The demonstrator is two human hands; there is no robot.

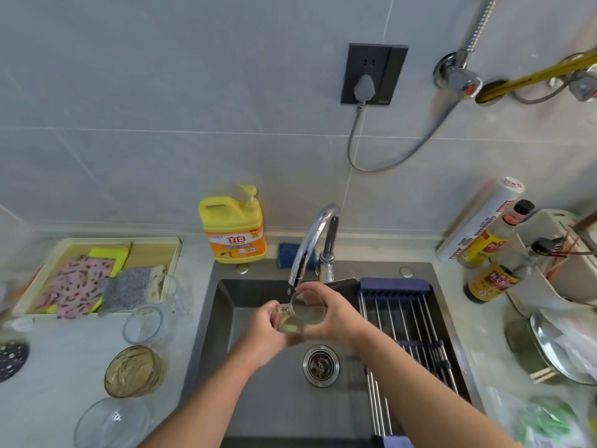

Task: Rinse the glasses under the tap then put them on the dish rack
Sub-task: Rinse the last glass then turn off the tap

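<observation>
I hold a clear glass [302, 313] tilted on its side just under the spout of the chrome tap [311, 240], above the dark sink [226, 305]. My left hand [268, 328] grips its base end and my right hand [332, 315] wraps around its rim side. A little water seems to sit inside the glass. The roll-up dish rack [407, 318] of metal rods lies over the sink's right part with nothing on it. On the counter to the left stand several more glass items: a clear glass [143, 324], a brownish bowl [134, 371] and a clear bowl [111, 425].
A yellow detergent bottle [234, 226] stands behind the sink. A tray with cloths and sponges [93, 279] sits far left. Sauce bottles [491, 276], a foil roll and a pot lid [555, 354] crowd the right counter. The drain [320, 365] lies below my hands.
</observation>
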